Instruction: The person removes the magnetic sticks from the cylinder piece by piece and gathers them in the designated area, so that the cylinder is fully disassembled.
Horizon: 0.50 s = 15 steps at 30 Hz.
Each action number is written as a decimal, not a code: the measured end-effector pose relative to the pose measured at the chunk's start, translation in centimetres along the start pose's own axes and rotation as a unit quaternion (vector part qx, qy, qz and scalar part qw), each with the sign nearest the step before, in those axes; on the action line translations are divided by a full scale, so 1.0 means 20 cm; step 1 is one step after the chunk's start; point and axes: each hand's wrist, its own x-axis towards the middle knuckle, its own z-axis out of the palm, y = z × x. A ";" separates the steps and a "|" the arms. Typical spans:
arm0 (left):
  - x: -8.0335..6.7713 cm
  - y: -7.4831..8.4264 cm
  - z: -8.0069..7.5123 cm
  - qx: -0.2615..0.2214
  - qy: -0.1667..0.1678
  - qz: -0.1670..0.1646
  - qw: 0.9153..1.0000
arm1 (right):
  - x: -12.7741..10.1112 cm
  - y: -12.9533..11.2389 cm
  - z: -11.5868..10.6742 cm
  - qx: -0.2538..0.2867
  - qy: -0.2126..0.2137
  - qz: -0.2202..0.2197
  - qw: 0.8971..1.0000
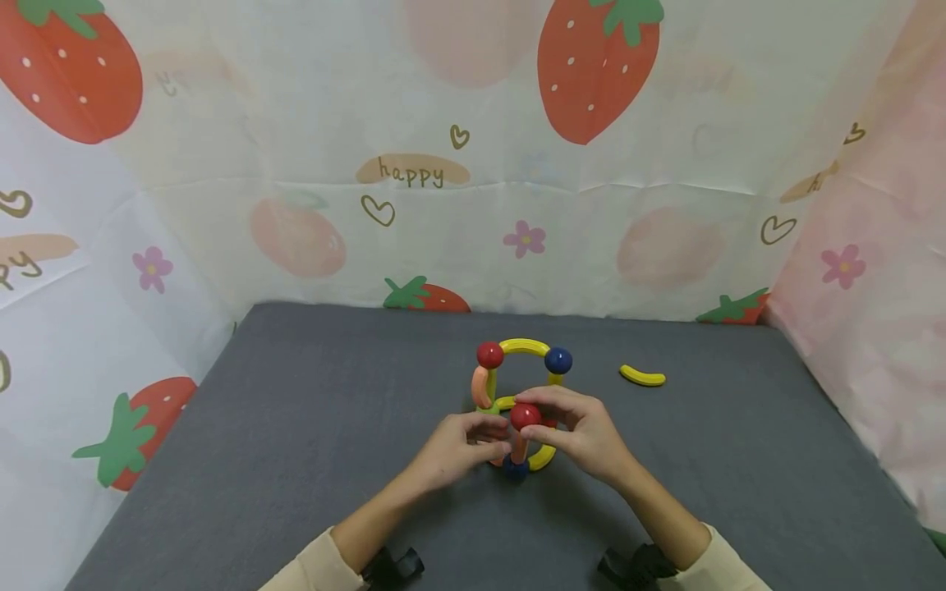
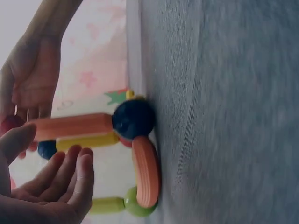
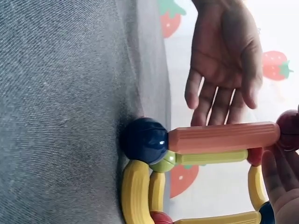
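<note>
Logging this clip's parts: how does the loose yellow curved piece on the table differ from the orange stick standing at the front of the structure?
The loose yellow piece is curved; the orange stick is straight. The yellow piece lies flat on the grey table, apart from everything; the orange stick stands upright, joined to a dark blue ball below and a red ball above. No hand touches the yellow piece; the right hand pinches the stick's red ball. Both are ridged.

A toy frame (image 1: 517, 402) of ribbed rods and glossy balls stands near the middle of the tabletop (image 1: 296, 460), slightly toward its near edge. An orange rod (image 3: 223, 137) stands upright on a dark blue ball (image 3: 145, 140) that rests on the tabletop, with a red ball (image 1: 525, 415) on top. Curved yellow rods and a curved orange one branch from the blue ball. At the far side, a yellow arch (image 1: 523, 346) joins another red ball (image 1: 489, 355) and a blue one (image 1: 557, 359).
</note>
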 end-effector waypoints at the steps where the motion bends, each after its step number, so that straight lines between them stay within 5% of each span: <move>1: 0.00 0.00 0.01 -0.006 0.004 0.001 1.000 | 0.00 0.00 0.00 -0.003 0.002 -0.005 1.000; 15: 0.03 0.02 0.10 0.000 0.052 0.049 0.997 | 0.01 0.00 0.00 -0.004 0.002 -0.027 1.000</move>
